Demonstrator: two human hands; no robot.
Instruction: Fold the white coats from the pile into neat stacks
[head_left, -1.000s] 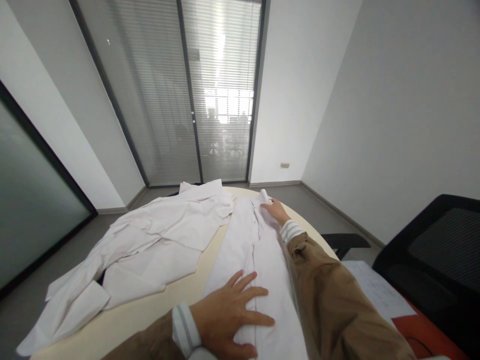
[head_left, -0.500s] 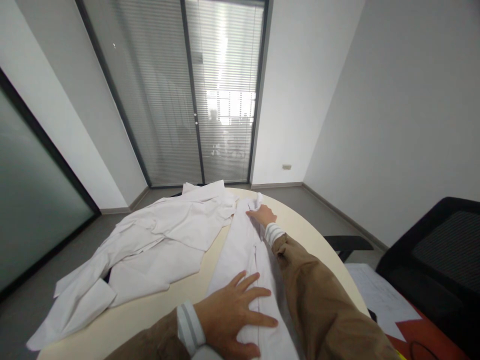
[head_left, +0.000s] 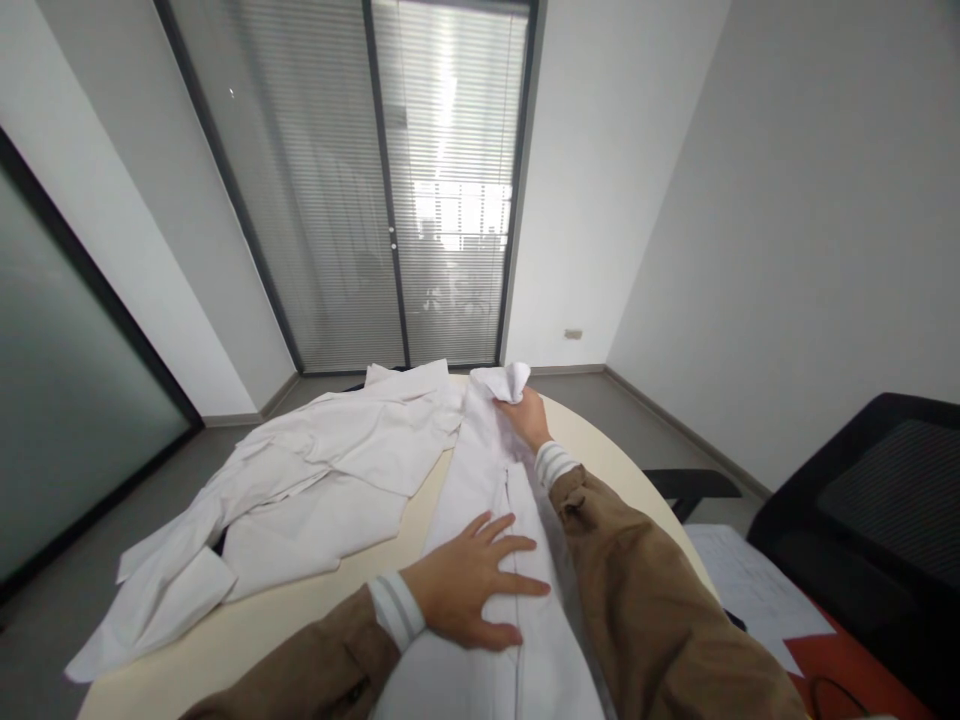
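A long white garment [head_left: 480, 480] with a seam or slit down its length lies on the round table, running away from me. My left hand [head_left: 480, 580] rests flat on its near part with fingers spread. At the far end my right hand [head_left: 527, 412] is closed on the garment's edge, and a bunched flap of cloth stands up above the fingers. To the left, another white garment [head_left: 322, 465], rumpled, with what looks like a sleeve [head_left: 165, 610], spreads to the table's edge.
The cream round table [head_left: 622, 470] carries both garments. To the right stands a black mesh-backed chair [head_left: 885, 480] with an armrest [head_left: 690, 484]. White papers [head_left: 750, 580] lie beside it on something red [head_left: 855, 670]. Behind is a glass partition with blinds [head_left: 450, 150].
My right hand has lifted the far edge of the garment, so the cloth there stands higher. My left hand, still spread, has shifted slightly away from me.
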